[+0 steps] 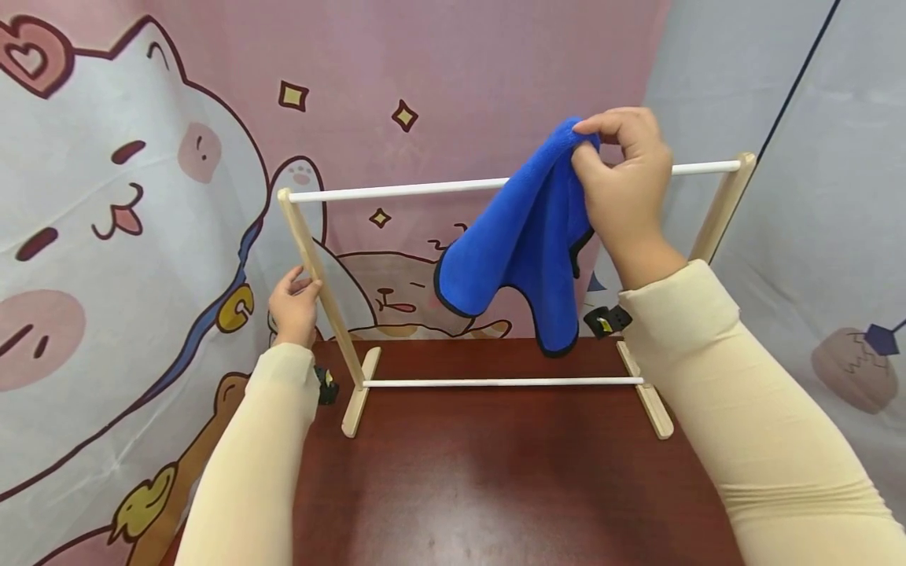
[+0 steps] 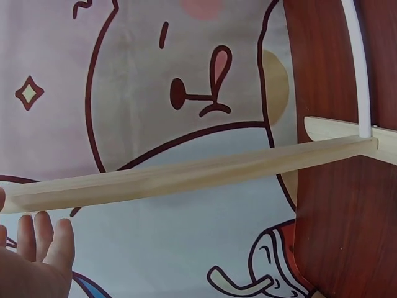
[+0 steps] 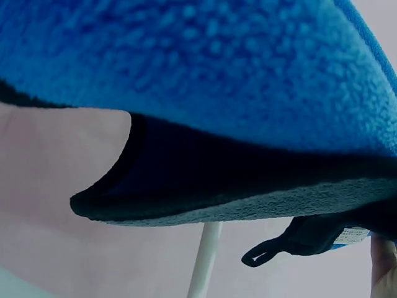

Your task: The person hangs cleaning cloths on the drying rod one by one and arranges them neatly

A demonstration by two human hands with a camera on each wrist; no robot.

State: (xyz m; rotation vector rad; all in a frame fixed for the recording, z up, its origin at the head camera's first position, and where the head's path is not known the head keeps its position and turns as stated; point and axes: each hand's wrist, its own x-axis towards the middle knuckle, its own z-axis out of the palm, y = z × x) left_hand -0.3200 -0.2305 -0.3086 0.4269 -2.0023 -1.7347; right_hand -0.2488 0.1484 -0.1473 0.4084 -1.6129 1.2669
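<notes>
A blue fleecy cloth with black edging hangs in folds from my right hand, which pinches its top between thumb and fingers. The cloth is in front of the rack's white top bar and covers part of it. In the right wrist view the blue cloth fills the top, with a black loop and a small white label near its edge. My left hand is at the rack's left wooden post. Its thumb touches the post; the fingers lie beside it, not wrapped round.
The rack's lower white bar joins two wooden feet on the dark red-brown table. Behind stands a cartoon-printed pink and white curtain. The right wooden post is partly hidden by my right arm.
</notes>
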